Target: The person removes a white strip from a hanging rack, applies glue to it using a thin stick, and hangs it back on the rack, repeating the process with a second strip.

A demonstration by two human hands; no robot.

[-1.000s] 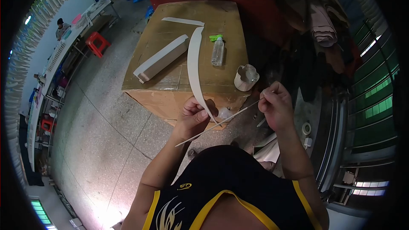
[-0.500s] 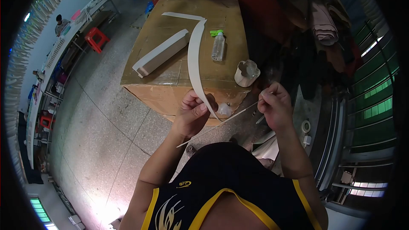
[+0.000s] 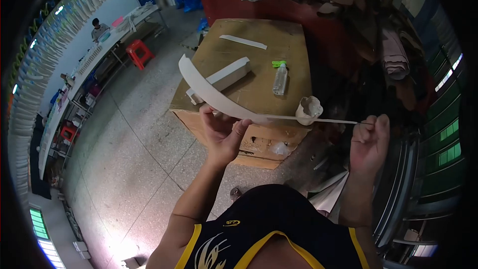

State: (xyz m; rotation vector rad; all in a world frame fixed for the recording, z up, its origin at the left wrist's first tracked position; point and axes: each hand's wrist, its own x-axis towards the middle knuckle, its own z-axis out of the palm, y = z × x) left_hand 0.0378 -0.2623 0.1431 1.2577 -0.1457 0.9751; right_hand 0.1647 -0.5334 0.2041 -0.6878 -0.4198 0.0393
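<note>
My left hand (image 3: 222, 138) grips a curved off-white strip (image 3: 215, 94) near its narrow right end, thumb in front and fingers behind. The strip's wide end points up and left, over the cardboard box. My right hand (image 3: 368, 139) pinches one end of a thin pale stick (image 3: 336, 121). Its other end lies along the strip's narrow end, close to my left thumb. In this view the stick crosses in front of a whitish cup (image 3: 304, 105) on the box's near right corner.
On the cardboard box (image 3: 271, 32) lie a stack of white strips (image 3: 224, 75), a single white strip (image 3: 243, 42) and a clear bottle with a green top (image 3: 280, 82). Brown rolled sheets (image 3: 396, 60) are piled at right. A person (image 3: 99, 31) is by a long table, near a red stool (image 3: 139, 53).
The curved strip has swung up and left, its far end now over the box's left side. My right hand has moved right, bringing the stick nearly level along the strip's end.
</note>
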